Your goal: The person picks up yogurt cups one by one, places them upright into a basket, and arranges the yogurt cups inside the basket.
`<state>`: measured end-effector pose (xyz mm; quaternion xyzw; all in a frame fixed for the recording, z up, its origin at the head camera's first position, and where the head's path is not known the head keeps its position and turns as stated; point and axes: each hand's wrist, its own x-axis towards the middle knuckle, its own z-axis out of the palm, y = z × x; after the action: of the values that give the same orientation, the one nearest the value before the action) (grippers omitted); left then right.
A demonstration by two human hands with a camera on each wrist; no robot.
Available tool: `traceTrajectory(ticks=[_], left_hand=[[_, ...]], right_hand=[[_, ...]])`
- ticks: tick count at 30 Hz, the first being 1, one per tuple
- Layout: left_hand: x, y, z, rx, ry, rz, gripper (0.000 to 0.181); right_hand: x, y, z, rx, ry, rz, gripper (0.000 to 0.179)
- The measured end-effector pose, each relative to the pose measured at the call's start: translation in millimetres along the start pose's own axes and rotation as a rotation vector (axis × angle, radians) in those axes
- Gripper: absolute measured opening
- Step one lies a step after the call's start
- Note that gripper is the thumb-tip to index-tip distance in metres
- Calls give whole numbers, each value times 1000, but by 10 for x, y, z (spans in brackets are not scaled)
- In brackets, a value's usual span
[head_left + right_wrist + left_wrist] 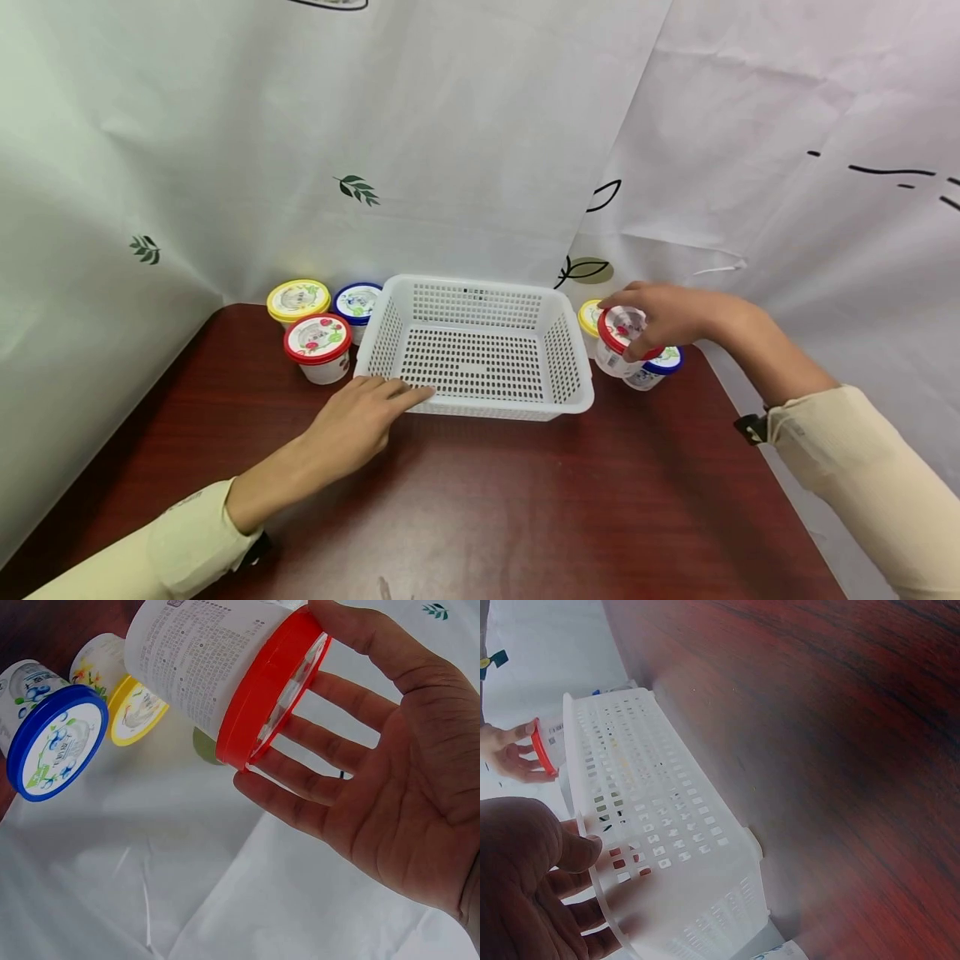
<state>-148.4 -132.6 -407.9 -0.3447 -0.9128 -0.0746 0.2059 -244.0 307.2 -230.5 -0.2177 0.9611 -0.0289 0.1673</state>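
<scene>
My right hand (675, 312) holds a red-lidded plastic tub (202, 664) by its lid, thumb on one side and fingers on the other. In the head view this tub hides parts of its neighbours, a yellow-lidded tub (589, 319) and a blue-lidded tub (663, 360), right of the white basket. My left hand (358, 419) is at the front left corner of the white perforated basket (480, 408). The left wrist view shows its thumb on the outer side of the rim and the fingers behind it, gripping the edge. No tubs lie inside the basket.
Left of the basket stand a yellow-lidded tub (298, 298), a blue-lidded tub (357, 300) and a red-lidded tub (318, 337), close together. The dark red-brown table (525, 508) meets white patterned cloth (465, 150) at the back and sides.
</scene>
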Motion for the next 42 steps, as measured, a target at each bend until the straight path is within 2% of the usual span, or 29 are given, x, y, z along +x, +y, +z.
traceTrajectory(ticks=[16, 31, 42], left_hand=[[-8, -16, 5, 16, 3, 14, 64], [-8, -10, 22, 17, 17, 26, 66], [-10, -3, 32, 29, 7, 25, 67]], right_hand=[[62, -128, -56, 6, 4, 2, 90], [105, -281, -60, -8, 40, -58, 87], [185, -394, -46, 28, 42, -51, 95]])
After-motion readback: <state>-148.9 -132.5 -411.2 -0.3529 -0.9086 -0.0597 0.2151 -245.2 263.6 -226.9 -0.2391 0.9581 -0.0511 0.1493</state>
